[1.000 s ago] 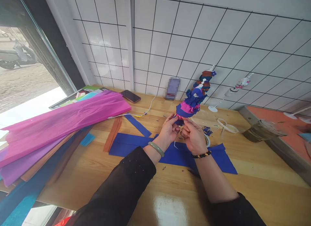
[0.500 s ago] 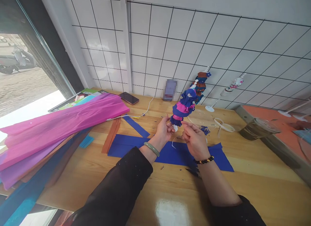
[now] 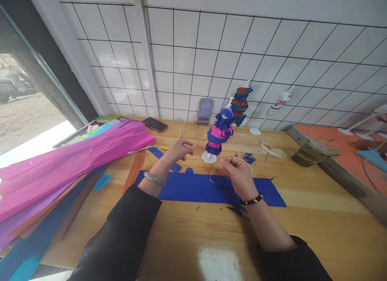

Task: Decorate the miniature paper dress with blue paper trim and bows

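A blue and pink ruffled paper figure stands on a round white base on the wooden table. To its left is my left hand, fingers apart and holding nothing. My right hand is just right of the base, thumb and fingertips pressed together; whatever they may hold is too small to make out. Under my wrists lies a long blue paper strip. A small blue cut piece rests above the strip's edge. A thin white curved cord lies by my right hand.
Pink crepe paper and other coloured sheets lie at the left, near a phone. Behind stands a brown and teal figure. At the right are a clear cup and an orange-lined tray.
My left hand has left the figure and moved left, its fingers spreading. The figure's white base and the small blue piece now show. My right hand has moved slightly down from the figure.
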The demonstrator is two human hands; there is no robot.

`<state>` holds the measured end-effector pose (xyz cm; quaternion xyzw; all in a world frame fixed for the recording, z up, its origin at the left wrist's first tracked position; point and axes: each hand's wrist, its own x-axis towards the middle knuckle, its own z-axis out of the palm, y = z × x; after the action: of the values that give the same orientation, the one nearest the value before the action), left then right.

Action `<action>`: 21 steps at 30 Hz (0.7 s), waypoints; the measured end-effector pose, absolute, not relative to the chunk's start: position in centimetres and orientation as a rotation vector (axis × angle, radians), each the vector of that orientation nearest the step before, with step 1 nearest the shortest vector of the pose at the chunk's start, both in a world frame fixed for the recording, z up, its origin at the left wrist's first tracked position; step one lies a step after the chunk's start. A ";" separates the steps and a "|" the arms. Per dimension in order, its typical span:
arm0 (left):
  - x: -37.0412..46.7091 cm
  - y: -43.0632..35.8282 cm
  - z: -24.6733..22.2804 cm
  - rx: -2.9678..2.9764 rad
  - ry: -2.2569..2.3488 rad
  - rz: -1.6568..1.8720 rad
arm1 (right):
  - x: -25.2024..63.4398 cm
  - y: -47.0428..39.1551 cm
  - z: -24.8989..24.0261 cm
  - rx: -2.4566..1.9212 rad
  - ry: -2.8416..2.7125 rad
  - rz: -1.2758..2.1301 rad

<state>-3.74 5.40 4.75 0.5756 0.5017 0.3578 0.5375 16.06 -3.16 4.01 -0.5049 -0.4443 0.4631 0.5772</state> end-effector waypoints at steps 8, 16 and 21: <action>-5.7 5.1 4.8 1.929 1.273 0.183 | 14.3 -3.9 3.4 -1.319 -1.449 1.021; -4.6 5.2 3.1 2.024 1.054 0.165 | 13.8 -4.0 2.9 -1.330 -1.684 0.912; -4.7 5.4 3.0 2.033 1.035 0.197 | 13.8 -3.9 2.5 -1.352 -1.738 0.860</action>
<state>-4.74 5.37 3.01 0.8086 0.4117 0.0785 0.4129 13.77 -3.92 2.55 -0.5292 -0.6804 0.3365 0.3792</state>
